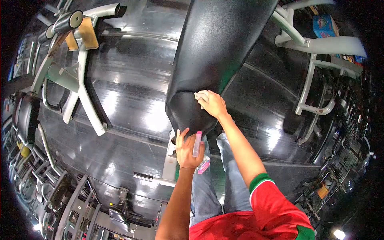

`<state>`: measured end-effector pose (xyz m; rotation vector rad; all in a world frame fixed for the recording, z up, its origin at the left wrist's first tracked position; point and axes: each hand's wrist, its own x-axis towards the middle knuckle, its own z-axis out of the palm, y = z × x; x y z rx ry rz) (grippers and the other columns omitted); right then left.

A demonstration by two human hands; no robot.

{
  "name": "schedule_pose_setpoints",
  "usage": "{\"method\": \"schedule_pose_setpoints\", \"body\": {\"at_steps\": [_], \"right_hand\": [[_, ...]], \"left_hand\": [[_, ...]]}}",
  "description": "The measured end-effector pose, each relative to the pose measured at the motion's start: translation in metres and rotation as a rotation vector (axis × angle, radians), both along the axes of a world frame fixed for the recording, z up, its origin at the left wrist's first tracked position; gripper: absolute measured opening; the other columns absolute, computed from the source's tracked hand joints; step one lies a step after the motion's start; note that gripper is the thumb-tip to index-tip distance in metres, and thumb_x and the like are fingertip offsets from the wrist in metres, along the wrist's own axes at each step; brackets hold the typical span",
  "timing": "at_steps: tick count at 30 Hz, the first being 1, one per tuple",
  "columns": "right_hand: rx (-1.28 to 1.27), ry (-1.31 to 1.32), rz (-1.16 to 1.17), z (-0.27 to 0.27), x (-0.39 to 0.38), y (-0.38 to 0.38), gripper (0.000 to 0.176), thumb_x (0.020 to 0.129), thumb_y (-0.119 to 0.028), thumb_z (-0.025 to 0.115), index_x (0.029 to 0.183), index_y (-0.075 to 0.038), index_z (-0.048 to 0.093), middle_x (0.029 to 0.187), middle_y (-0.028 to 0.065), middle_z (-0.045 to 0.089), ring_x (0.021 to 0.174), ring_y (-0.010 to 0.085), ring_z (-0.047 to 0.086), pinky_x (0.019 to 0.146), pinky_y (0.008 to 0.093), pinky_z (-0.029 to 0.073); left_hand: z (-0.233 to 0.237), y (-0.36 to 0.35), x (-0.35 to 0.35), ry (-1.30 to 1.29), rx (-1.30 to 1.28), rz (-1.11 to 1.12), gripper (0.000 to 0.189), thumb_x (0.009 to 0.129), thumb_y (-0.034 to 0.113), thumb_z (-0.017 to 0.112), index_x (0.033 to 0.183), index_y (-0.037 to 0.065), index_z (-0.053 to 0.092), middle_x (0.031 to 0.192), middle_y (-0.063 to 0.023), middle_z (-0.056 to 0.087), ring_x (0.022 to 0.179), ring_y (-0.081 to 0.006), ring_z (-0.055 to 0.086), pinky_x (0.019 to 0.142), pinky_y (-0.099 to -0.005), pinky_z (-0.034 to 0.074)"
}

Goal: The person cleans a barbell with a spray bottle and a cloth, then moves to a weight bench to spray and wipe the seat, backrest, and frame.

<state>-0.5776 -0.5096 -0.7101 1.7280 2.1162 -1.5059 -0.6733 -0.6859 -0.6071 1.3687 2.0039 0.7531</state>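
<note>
A black padded bench [216, 44] runs away from me, with a smaller seat pad [188, 106] at its near end. My right hand [213, 105] rests on the seat pad near its right side, fingers bent and pressed together. Whatever those fingers hold, if anything, is too hidden to name. At the near edge of the seat, my left hand [187, 152] grips a spray bottle [204, 165] with a clear head and pink nozzle. Some of its fingers reach toward the pad. The bottle's body is partly covered by the hand.
Grey metal gym frames stand left [82, 80] and right [312, 84] of the bench on a dark, shiny floor [132, 76]. A blue box [325, 26] sits at the upper right. More equipment lines the lower left. My legs [206, 192] straddle the bench's near end.
</note>
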Motion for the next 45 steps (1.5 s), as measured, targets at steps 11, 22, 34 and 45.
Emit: {"method": "schedule_pose_setpoints", "body": {"at_steps": [11, 22, 34, 45], "right_hand": [[-0.087, -0.084, 0.029, 0.018, 0.027, -0.007, 0.031, 0.089, -0.036, 0.066, 0.113, -0.017, 0.071, 0.108, 0.0085, 0.071, 0.101, 0.0313, 0.068, 0.085, 0.0413, 0.054], [0.089, -0.057, 0.098, -0.01, -0.015, 0.004, 0.033, 0.092, -0.039, 0.061, 0.109, -0.014, 0.073, 0.108, 0.0088, 0.072, 0.098, 0.0292, 0.069, 0.086, 0.0416, 0.054], [0.099, -0.082, 0.222, 0.01, 0.011, -0.001, 0.033, 0.089, -0.035, 0.065, 0.115, -0.015, 0.07, 0.107, 0.0095, 0.07, 0.101, 0.0333, 0.068, 0.086, 0.0442, 0.053], [-0.139, 0.081, 0.458, 0.008, -0.083, 0.023, 0.032, 0.089, -0.037, 0.063, 0.105, -0.013, 0.075, 0.096, 0.008, 0.074, 0.095, 0.0297, 0.071, 0.085, 0.0409, 0.054]], "left_hand": [[-0.005, -0.004, 0.003, -0.011, 0.037, 0.014, 0.03, 0.085, 0.024, 0.062, 0.103, 0.001, 0.069, 0.101, -0.0142, 0.069, 0.121, -0.0405, 0.054, 0.115, -0.0595, 0.03], [-0.003, -0.004, 0.005, 0.002, 0.07, 0.04, 0.026, 0.086, 0.022, 0.061, 0.095, 0.0, 0.07, 0.095, -0.0148, 0.069, 0.119, -0.0405, 0.057, 0.114, -0.0601, 0.032], [-0.006, -0.007, 0.006, -0.066, 0.084, 0.114, 0.03, 0.085, 0.023, 0.062, 0.1, -0.001, 0.072, 0.096, -0.0148, 0.072, 0.122, -0.0382, 0.059, 0.115, -0.0612, 0.031], [-0.006, -0.009, 0.01, -0.026, 0.099, 0.168, 0.023, 0.082, 0.019, 0.066, 0.095, 0.001, 0.072, 0.095, -0.0122, 0.073, 0.119, -0.0369, 0.061, 0.114, -0.0623, 0.032]]}}
